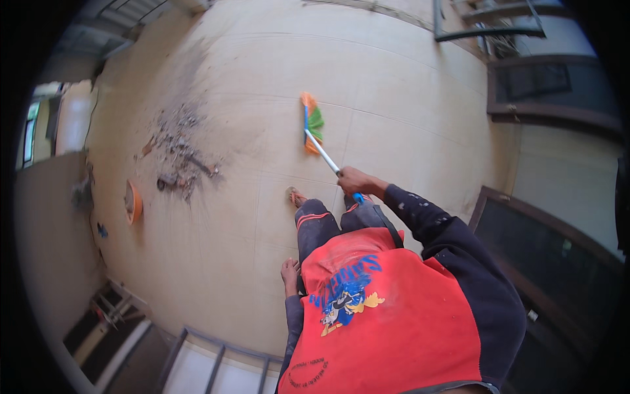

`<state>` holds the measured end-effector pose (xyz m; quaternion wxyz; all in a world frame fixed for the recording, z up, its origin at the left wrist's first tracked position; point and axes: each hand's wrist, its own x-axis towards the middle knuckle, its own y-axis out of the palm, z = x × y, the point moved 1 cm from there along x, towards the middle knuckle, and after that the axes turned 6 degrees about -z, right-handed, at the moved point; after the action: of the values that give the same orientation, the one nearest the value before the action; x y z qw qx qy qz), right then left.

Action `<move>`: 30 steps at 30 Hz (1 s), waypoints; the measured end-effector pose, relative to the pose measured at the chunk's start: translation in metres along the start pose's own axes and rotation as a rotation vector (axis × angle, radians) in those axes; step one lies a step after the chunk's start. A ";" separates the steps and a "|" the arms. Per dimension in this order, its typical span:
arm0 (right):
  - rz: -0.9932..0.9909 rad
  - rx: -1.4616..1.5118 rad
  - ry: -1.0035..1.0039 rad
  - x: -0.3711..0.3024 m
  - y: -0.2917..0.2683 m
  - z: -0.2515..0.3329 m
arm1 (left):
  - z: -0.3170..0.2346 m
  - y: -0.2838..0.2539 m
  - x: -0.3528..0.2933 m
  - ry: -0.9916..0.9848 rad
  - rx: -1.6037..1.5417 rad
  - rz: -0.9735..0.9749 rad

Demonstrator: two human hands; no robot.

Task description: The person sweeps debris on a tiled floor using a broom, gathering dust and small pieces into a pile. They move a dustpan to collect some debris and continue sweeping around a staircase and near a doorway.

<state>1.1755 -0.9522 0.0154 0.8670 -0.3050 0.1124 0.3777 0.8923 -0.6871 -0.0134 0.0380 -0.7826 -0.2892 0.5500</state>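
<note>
My right hand [357, 182] is wrapped round the upper part of a broom's pale handle, and the blue end of the handle sticks out below the fist. The broom [314, 125] has orange and green bristles and a blue head, slightly smeared, and it is over the tiled floor ahead of my feet. My left hand [290, 274] hangs beside my left thigh, its fingers loosely apart and nothing seen in them. To the left, a heap of grey rubble and dust [180, 148] lies spread on the floor, with dark chunks at its near edge.
An orange basin [134, 202] stands near the rubble by the left wall. Dark framed panels [551, 243] lean along the right side. A metal frame [489, 33] stands at the far right. Framed panes [220, 364] and stacked boards [108, 328] are at the near left.
</note>
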 end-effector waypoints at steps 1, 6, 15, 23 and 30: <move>0.036 0.446 0.274 0.028 -0.003 0.016 | 0.002 -0.002 0.002 0.019 -0.015 0.010; -0.029 0.656 0.270 0.085 -0.001 0.062 | 0.021 -0.032 0.030 0.044 -0.028 -0.005; -0.398 -0.070 0.464 -0.112 0.043 0.043 | -0.021 -0.141 0.096 -0.003 -0.192 -0.101; 0.165 -0.629 -0.162 -0.088 0.076 0.062 | 0.006 -0.273 0.104 -0.163 -0.503 -0.301; 0.175 -0.189 -0.471 0.093 0.148 0.241 | 0.100 -0.250 0.046 -0.475 -0.525 -0.257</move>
<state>1.1238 -0.6711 0.0998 0.8009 -0.2775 -0.1023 0.5206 0.7119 -0.4824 0.0039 -0.1633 -0.5734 -0.5171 0.6141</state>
